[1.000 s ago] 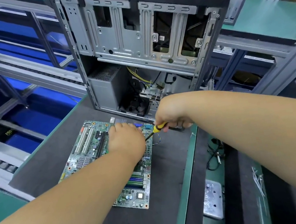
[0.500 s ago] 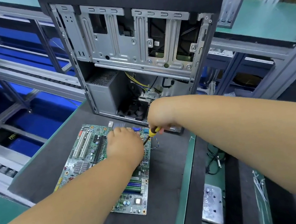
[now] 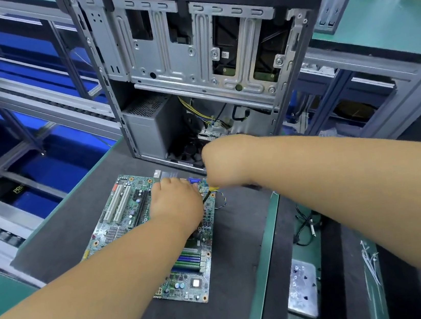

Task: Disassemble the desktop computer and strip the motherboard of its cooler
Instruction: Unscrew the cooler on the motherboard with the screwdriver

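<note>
Green circuit board dominates the middle of the dark grey surface (image 3: 61, 237): the motherboard (image 3: 128, 218) lies flat there, its far edge just in front of the opened computer case (image 3: 191, 62), which stands upright at the surface's far edge. White expansion slots (image 3: 118, 206) run along the board's left part, and blue and green memory slots (image 3: 187, 258) sit toward its near right corner. The person's left hand (image 3: 175, 204) rests palm down on the far middle of the board, fingers curled over whatever lies beneath it; the cooler is hidden under that hand, so what the fingers close on cannot be told. The right hand (image 3: 224, 160) reaches in from the right, above the board's far right corner, and grips a screwdriver (image 3: 209, 193) whose yellow handle shows just below the fist, the dark shaft slanting down toward the left hand. Inside the case, a grey power supply (image 3: 151, 127) fills the lower left, with yellow and black cables (image 3: 198, 112) beside it. A thin twisted wire (image 3: 221, 200) loops off the board's right edge. Beyond the surface's right edge, a metal plate (image 3: 302, 286) holding small dark screws lies near the front, a black cable (image 3: 304, 227) farther back, and white ties (image 3: 369, 258) to the right.
</note>
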